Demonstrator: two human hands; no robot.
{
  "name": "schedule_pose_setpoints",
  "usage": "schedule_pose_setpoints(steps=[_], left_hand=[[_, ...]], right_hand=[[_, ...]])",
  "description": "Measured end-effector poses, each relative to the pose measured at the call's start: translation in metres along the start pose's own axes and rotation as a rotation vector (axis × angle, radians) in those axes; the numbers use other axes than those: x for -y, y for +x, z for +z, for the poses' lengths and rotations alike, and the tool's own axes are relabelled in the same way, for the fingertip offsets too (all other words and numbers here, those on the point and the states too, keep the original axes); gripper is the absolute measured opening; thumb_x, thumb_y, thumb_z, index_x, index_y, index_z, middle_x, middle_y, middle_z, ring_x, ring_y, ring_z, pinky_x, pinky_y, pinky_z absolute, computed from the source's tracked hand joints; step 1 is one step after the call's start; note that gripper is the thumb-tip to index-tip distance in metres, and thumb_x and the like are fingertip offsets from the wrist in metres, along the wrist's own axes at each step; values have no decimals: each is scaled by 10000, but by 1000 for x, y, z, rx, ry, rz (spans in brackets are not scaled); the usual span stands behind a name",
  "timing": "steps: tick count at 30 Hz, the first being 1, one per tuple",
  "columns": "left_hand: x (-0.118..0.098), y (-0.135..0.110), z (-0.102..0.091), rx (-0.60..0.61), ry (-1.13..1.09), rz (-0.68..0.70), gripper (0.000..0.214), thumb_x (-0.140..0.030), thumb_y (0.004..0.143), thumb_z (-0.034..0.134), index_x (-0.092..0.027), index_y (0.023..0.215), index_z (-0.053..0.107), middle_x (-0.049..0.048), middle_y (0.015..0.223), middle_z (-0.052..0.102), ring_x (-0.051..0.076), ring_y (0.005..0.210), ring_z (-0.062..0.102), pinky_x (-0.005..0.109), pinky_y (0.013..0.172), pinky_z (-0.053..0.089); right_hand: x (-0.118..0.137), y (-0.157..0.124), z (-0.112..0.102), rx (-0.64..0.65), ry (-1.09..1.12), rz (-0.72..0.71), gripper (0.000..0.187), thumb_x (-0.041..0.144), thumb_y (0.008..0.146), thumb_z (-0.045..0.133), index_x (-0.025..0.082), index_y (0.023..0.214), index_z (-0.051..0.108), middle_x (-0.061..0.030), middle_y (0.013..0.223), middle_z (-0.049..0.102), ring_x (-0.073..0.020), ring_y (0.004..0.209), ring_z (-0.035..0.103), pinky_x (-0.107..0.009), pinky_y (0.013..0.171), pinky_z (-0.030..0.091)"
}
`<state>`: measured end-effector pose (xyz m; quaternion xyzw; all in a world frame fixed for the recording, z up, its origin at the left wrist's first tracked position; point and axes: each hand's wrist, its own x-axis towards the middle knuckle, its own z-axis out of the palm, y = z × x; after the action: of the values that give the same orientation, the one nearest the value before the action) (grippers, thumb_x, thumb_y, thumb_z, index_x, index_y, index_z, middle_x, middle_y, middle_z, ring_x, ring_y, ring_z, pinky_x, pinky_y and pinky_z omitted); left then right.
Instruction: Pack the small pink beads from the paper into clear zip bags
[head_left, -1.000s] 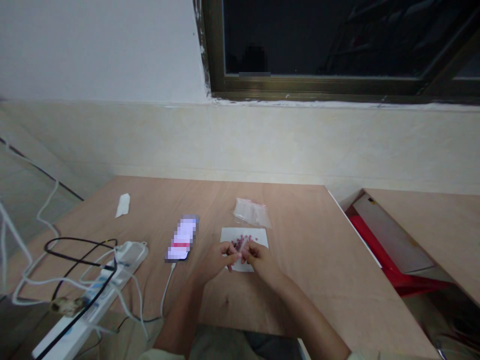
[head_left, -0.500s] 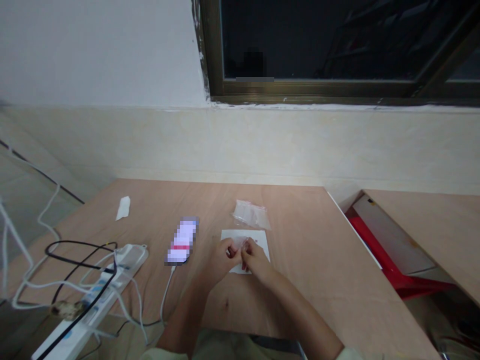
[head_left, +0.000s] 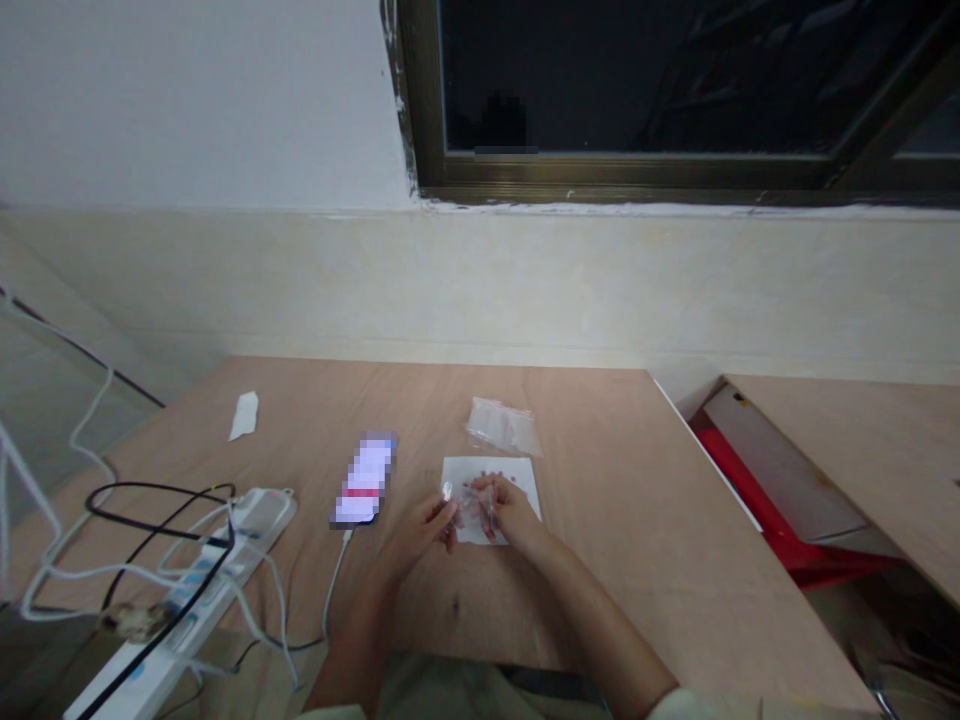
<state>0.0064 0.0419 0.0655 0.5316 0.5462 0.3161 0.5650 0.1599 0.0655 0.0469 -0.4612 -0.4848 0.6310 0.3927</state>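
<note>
A small clear plastic bag (head_left: 468,510) stretches between my two hands, above a white sheet of paper (head_left: 528,470). My left hand (head_left: 421,530) is closed in a pinch at the bag's left side. On the opposite side, my right hand (head_left: 514,510) is closed on the bag, its fingers curled around the edge. Several tiny red pieces (head_left: 513,478) lie on the paper just beyond my right hand; they are too small to name. The hands and the bag cover much of the sheet.
Behind the paper lies a stack of clear plastic bags (head_left: 504,427). A phone (head_left: 364,480) on a white cable is to the left. Farther left are a power strip (head_left: 259,520) with tangled cords and a white scrap (head_left: 244,415). A red object (head_left: 780,530) sits beyond the table's right edge.
My hands have moved apart, the left one leftward and slightly down. The clear bag now shows spread between them, and more of the paper with its red pieces is visible.
</note>
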Motion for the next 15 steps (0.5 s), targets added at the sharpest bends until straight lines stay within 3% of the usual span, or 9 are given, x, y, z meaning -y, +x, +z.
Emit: schedule_pose_setpoints(steps=[3,6,9,15], left_hand=[[6,-4,0,-134,8,-21,312,-453,697,466,-179,549,488,-44,474,491,113,477,485,228,500,398],[9,-7,-2,-225,51,-50,300,-436,689,479,-181,531,494,-41,461,504,123,476,500,233,501,398],[13,-5,-2,-266,53,-62,290,-426,682,485,-175,537,503,-37,463,516,128,471,509,239,496,402],[19,-2,-1,-266,-6,-73,251,-413,653,527,-171,586,524,-36,471,542,134,486,542,250,525,433]], right_hand=[[-13,-5,-1,-133,-11,26,235,422,679,451,198,710,385,84,437,424,-65,305,375,-182,300,309],[-23,-13,-4,-112,-40,15,268,466,705,431,200,720,403,43,565,478,-77,395,432,-184,321,327],[-31,-15,-6,-100,-165,-35,252,432,688,486,185,652,455,23,569,479,-94,475,451,-196,392,351],[-42,-5,-13,-231,-396,-115,208,363,657,505,174,571,521,13,535,499,-124,537,447,-232,508,345]])
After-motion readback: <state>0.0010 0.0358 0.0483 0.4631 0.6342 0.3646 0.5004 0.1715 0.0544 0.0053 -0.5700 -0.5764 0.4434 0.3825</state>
